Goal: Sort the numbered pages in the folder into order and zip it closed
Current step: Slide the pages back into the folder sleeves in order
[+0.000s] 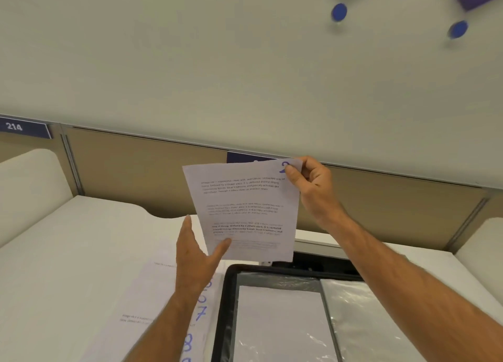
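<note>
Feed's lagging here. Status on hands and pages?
Right hand pinches raised page at top corner. Left hand open, thumb touching it. Folder unzipped. Nothing in the way.

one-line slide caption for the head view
Right hand pinches a printed white page above the open black zip folder.

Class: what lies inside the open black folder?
Inside the folder lie clear plastic sleeves over white paper. No number shows there, and the right forearm covers part.
</note>
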Demonstrator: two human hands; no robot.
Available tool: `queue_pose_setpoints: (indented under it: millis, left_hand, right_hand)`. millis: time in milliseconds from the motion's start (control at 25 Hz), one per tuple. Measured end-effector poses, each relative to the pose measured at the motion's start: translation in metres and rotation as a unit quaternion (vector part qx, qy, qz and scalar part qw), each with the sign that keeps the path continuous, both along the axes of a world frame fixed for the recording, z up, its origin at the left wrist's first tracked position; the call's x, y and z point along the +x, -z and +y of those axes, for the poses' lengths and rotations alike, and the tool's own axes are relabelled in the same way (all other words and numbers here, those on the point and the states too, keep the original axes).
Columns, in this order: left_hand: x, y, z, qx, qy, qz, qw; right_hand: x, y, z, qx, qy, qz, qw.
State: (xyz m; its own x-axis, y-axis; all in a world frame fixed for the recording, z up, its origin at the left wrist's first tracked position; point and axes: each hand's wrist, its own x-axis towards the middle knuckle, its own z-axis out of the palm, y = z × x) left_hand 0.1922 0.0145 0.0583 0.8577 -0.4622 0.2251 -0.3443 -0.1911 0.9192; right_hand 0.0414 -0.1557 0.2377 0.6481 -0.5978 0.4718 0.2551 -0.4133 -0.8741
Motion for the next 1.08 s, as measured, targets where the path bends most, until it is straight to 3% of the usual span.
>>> queue_pose_setpoints:
  millis: [120,200,440,600,840,1080]
  left_hand:
    - [-0.031,-0.016,0.011,-0.124,0.068,0.115,0.983]
    - [-0.051,-0.024,0.018,-0.151,0.113,0.162,0.969]
    - [-0.116,-0.028,0.023,-0.118,0.13,0.231,0.957]
    - [-0.15,-0.023,0.016,-0.102,0.117,0.27,0.95]
    - [-0.184,-0.017,-0.002,-0.063,0.105,0.247,0.961]
    - [-0.206,0.0,-0.033,-0.012,0.136,0.253,0.958]
  right_hand:
    - [-0.029,-0.001,0.006,0.017,0.0,0.01,1.0]
    - [-0.05,0.003,0.008,0.036,0.008,0.026,0.999]
    - [-0.104,0.034,0.007,0.141,0.073,0.048,0.986]
    - [-0.154,0.079,0.008,0.193,0.069,0.126,0.971]
    - [-0.212,0.136,0.002,0.225,0.036,0.251,0.941]
    - [-0.244,0.148,-0.025,0.243,0.051,0.277,0.928]
